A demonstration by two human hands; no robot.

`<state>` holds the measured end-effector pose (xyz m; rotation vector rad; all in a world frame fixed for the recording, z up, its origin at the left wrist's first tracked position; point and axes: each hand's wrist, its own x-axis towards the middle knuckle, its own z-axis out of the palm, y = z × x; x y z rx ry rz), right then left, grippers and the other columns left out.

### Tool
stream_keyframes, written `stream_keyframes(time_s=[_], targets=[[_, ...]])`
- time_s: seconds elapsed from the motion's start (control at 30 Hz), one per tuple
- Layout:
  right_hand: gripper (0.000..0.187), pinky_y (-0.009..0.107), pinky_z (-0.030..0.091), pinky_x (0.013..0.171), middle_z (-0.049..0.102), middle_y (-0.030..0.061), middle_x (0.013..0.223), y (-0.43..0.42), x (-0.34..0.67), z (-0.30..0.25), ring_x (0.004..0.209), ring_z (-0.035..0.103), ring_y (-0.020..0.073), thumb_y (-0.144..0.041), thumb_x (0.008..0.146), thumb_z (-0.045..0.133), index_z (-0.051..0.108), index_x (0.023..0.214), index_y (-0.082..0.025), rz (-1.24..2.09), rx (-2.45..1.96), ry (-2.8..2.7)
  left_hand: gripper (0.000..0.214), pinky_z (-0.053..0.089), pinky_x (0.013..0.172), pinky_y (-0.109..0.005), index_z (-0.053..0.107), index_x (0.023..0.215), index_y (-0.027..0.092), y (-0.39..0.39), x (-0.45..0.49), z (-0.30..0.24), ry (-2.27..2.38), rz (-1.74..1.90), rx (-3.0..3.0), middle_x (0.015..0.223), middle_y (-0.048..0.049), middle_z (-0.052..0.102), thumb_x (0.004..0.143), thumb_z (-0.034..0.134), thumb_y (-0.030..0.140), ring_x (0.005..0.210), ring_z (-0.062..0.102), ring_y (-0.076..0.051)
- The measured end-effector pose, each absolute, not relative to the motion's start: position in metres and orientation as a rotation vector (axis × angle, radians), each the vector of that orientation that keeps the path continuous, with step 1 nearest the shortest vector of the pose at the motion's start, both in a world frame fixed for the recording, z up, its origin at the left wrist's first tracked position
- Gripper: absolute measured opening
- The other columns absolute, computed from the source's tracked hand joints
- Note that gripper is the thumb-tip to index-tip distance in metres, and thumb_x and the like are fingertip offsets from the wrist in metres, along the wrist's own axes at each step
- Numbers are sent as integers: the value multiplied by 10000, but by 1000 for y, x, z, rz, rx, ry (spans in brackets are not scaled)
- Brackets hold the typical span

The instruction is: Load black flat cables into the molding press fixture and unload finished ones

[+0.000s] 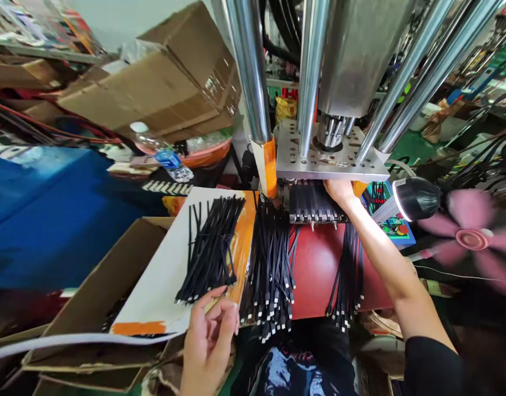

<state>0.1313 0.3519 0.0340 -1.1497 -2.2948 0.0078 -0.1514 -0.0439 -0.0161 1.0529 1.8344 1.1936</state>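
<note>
My left hand (209, 335) hovers at the near end of a bundle of black flat cables (214, 247), its fingers loosely bent and apart, with nothing visible in them. That bundle lies on a white board (154, 286) with orange edges. My right hand (341, 191) reaches under the press's metal plate (331, 159), at the right end of a black fixture (314, 203) with a row of metal slots. Its fingers are hidden there. A second pile of black cables (273, 264) with metal plugs hangs left of the red surface (314, 275); a smaller bunch (347, 275) lies to the right.
Steel columns (248, 71) rise around the press. On the right are a black lamp (418, 198), a control panel (397, 228) with buttons and a spinning pink fan (471, 239). Cardboard boxes (154, 93), a water bottle (168, 159) and a white hose (88, 340) are on the left.
</note>
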Motion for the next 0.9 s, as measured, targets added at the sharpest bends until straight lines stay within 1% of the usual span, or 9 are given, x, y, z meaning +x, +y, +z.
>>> stream_keyframes(time_s=[0.1,0.23,0.4,0.5,0.63,0.7,0.8,0.83,0.9], targets=[[275,413,598,929,772,54,879,324,129,44,964,744,265,-212,1113,455,723,1175,-199,-65,-1205,-2262,417,577,629,-402,471,1348,533,-45,-150,-15,1751,1303,1040,805,20,601,954,604,557,677,638,-247],[284,388,564,691,747,62,787,234,143,61,719,706,241,-315,1116,488,757,1068,-236,-188,-1196,-2199,356,582,670,-379,520,1314,474,-27,-143,-12,1633,1466,1083,913,9,661,977,632,490,754,660,-234],[139,375,485,546,680,16,757,124,163,119,594,593,209,-325,1052,650,767,1126,-347,-112,-1065,-1965,351,574,1019,-451,642,1270,275,33,-142,20,1546,1486,1437,1131,-78,734,970,667,454,1052,703,-259],[98,369,457,531,633,4,738,90,166,147,597,564,204,-326,1029,687,773,1073,-347,90,-1066,-2050,528,467,1186,-522,679,1331,214,61,-132,37,1375,1284,1596,1374,-160,698,965,672,594,1289,647,-322],[121,336,436,543,589,-15,689,67,165,145,588,544,183,-330,1054,652,767,1021,-309,275,-1124,-2129,812,413,1251,-537,674,1417,282,55,-90,24,623,807,1326,1464,-157,682,886,580,888,1411,613,-359],[154,313,436,570,594,-18,694,60,163,134,596,544,169,-318,1068,629,761,1007,-269,339,-1175,-2148,914,461,1195,-551,663,1423,291,37,-62,9,345,704,1073,1386,-158,722,794,616,952,1331,668,-374],[177,278,430,611,620,-16,718,54,158,121,621,561,143,-274,1065,629,754,958,-208,384,-1273,-2166,841,562,983,-477,711,1264,217,8,-28,-7,315,695,844,1011,-125,777,792,674,911,973,748,-309],[178,270,430,620,637,-14,730,55,157,118,630,571,138,-263,1059,634,755,946,-199,402,-1288,-2183,764,570,900,-424,721,1167,193,1,-22,-10,390,691,822,831,-78,730,834,665,878,816,714,-250],[198,263,439,641,686,1,768,59,162,111,655,594,137,-257,1054,627,767,928,-196,395,-1299,-2171,647,538,752,-330,687,990,179,-9,-16,-12,559,664,825,591,41,508,911,635,818,578,525,-141]])
